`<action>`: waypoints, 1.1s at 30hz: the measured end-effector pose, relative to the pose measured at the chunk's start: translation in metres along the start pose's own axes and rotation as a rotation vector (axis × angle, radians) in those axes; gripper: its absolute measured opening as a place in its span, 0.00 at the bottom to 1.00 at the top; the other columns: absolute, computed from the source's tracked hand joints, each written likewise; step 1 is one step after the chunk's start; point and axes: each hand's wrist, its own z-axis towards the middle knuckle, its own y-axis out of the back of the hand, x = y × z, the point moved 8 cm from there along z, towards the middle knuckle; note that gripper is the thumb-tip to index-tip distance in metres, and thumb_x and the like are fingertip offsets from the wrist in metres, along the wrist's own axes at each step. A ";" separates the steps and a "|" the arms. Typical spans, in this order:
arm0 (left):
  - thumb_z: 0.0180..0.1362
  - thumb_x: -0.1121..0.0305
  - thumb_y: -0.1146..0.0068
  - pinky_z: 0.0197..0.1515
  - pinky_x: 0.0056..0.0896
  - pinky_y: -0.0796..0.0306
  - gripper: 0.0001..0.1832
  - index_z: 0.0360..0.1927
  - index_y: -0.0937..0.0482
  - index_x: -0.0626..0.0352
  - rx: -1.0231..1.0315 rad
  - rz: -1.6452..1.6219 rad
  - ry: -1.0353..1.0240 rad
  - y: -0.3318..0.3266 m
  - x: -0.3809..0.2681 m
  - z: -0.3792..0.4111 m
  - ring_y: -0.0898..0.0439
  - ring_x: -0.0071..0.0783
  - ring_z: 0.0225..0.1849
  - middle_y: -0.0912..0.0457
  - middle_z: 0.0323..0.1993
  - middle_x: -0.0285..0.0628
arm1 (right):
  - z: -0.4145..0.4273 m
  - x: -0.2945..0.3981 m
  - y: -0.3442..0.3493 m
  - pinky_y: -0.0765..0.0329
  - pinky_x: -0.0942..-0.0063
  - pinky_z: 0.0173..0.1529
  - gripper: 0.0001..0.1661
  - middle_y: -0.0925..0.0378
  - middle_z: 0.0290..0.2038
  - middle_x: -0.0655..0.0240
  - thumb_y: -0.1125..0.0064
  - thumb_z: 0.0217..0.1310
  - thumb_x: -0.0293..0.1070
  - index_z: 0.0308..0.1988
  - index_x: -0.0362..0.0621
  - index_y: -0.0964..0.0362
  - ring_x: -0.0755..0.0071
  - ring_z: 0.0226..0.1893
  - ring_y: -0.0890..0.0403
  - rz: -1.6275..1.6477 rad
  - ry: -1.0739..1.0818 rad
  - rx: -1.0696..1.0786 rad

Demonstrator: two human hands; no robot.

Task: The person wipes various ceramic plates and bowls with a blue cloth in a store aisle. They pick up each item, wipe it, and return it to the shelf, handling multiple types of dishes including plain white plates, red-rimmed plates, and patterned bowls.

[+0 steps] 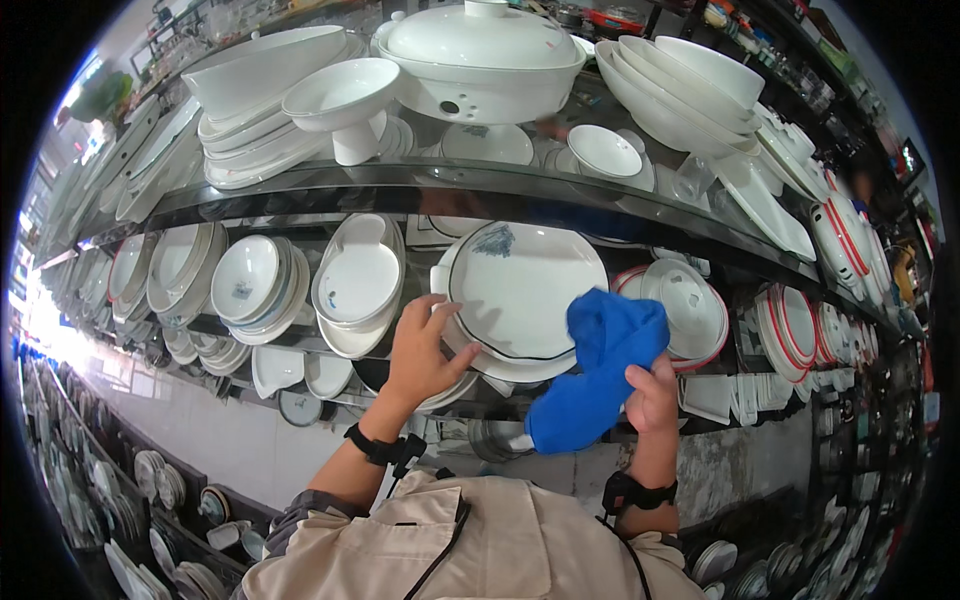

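In front of me on the middle shelf sits a large white round plate (529,289) with a dark rim line and a blue-grey motif, on top of other white dishes. My left hand (426,351) is at its left edge, fingers spread, thumb near the rim; whether the fingertips touch it I cannot tell. My right hand (651,394) grips a bunched blue cloth (600,367), which hangs over the plate's lower right edge and in front of the shelf.
Above runs a glass shelf edge (390,174) carrying a lidded white tureen (480,67), a footed bowl (341,97) and stacked bowls (675,97). Oval dishes (356,277) stand left of the plate, red-rimmed dishes (684,315) right. Lower racks on both sides hold more crockery.
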 end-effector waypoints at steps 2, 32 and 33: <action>0.50 0.51 0.24 0.67 0.58 0.36 0.31 0.51 0.21 0.59 0.030 0.068 0.010 -0.021 0.001 -0.009 0.32 0.64 0.66 0.28 0.62 0.58 | 0.003 0.010 0.000 0.32 0.52 0.73 0.55 0.38 0.72 0.52 0.34 0.58 0.25 0.78 0.38 0.58 0.54 0.69 0.31 0.026 0.053 0.113; 0.31 0.28 0.22 0.73 0.63 0.39 0.45 0.35 0.20 0.62 0.212 -0.015 0.029 -0.051 0.050 0.020 0.51 0.81 0.78 0.42 0.75 0.73 | 0.122 -0.084 -0.047 0.35 0.53 0.75 0.49 0.43 0.77 0.44 0.38 0.56 0.34 0.76 0.60 0.42 0.35 0.75 0.38 -2.135 -0.094 0.486; 0.31 0.28 0.21 0.72 0.62 0.38 0.45 0.34 0.20 0.63 0.221 -0.029 0.043 -0.051 0.052 0.019 0.51 0.81 0.78 0.42 0.75 0.73 | 0.122 -0.088 -0.049 0.32 0.53 0.73 0.48 0.41 0.76 0.44 0.38 0.55 0.32 0.76 0.59 0.40 0.36 0.73 0.35 -2.150 -0.133 0.489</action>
